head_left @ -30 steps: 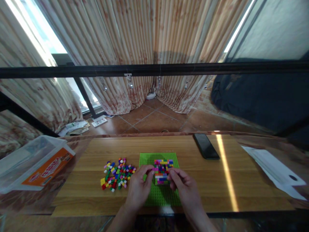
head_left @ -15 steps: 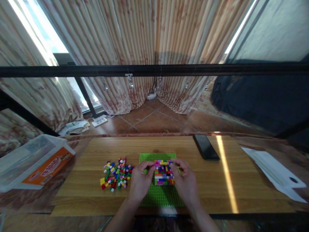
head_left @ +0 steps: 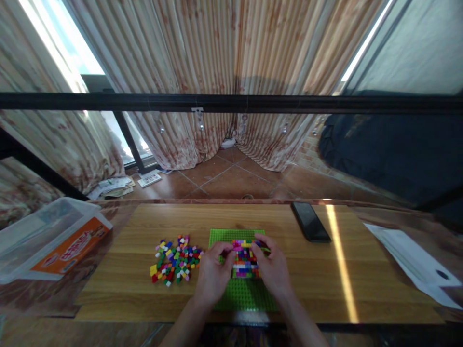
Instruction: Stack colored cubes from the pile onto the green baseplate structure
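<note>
Two hands, mine, clamp a multicoloured brick block (head_left: 245, 258) on the green baseplate (head_left: 241, 294). My left hand (head_left: 213, 274) pinches its left edge, my right hand (head_left: 272, 269) its right.

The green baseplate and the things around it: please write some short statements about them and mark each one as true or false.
1. Both hands, the left hand and the right hand, touch the block of coloured bricks on the green baseplate. True.
2. The loose pile of small bricks lies to the right of the baseplate. False: it lies to its left on the wooden table.
3. The dark phone lies flat on the table, right of the baseplate and farther from the person. True.
4. The phone rests on the baseplate. False: it lies apart from it, on bare wood.
5. The clear plastic box with an orange label stands at the left end of the table. True.
</note>
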Demonstrator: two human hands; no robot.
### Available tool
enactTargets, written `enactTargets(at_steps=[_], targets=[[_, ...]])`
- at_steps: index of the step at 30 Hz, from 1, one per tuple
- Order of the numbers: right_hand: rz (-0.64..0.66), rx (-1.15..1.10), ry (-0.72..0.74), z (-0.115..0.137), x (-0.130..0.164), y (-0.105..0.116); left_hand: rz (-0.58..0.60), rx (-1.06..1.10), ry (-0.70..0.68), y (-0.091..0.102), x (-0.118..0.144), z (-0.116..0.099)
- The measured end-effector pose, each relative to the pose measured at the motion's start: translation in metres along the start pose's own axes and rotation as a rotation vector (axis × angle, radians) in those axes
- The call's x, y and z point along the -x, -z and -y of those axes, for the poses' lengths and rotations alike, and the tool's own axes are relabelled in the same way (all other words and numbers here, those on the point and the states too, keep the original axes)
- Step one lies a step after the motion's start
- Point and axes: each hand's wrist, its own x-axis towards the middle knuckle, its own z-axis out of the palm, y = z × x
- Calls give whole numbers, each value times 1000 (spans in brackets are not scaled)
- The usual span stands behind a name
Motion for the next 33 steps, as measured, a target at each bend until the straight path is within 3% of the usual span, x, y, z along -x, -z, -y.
enactTargets(at_steps=[8,18,33], targets=[[-24,-133,-98,-7,-1,3,-17,-318,-78,-11,6,-19],[10,-160,-79,-4,-3,3,26,-349,-111,-17,-7,-18],[-8,-83,-74,-6,-3,-5,-87,-252,-43,-15,-7,-16]])
